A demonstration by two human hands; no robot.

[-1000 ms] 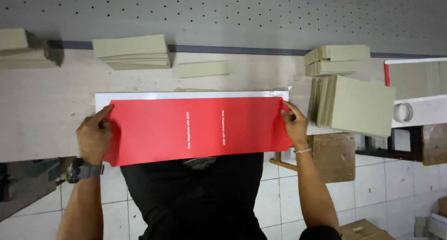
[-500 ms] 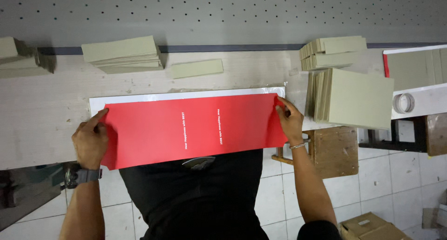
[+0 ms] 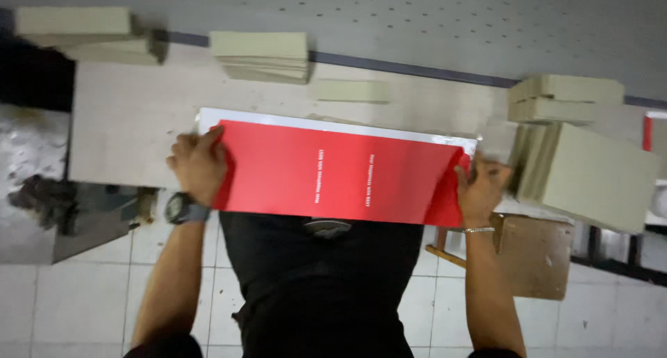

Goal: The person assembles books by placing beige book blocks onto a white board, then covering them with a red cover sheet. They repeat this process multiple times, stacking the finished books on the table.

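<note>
Paper in red, a long sheet (image 3: 333, 172), is laid flat over a white sheet (image 3: 326, 122) at the near edge of the surface (image 3: 132, 122). Its ends are pressed down by the left hand (image 3: 198, 165) and right hand (image 3: 479, 189), fingers spread flat, nothing gripped. Grey board stacks (image 3: 260, 54) lie untouched beyond, so alignment seems unfinished.

The light is soft and even, a little dim, with no hard shadows on the table (image 3: 125, 129). The whole picture is smeared by motion blur, most of all the right hand (image 3: 479, 191) and the tan stacks (image 3: 590, 170) at the table's right end. A dark patch sits past the table's left edge, and the red sheet (image 3: 333, 170) shows no glare.
</note>
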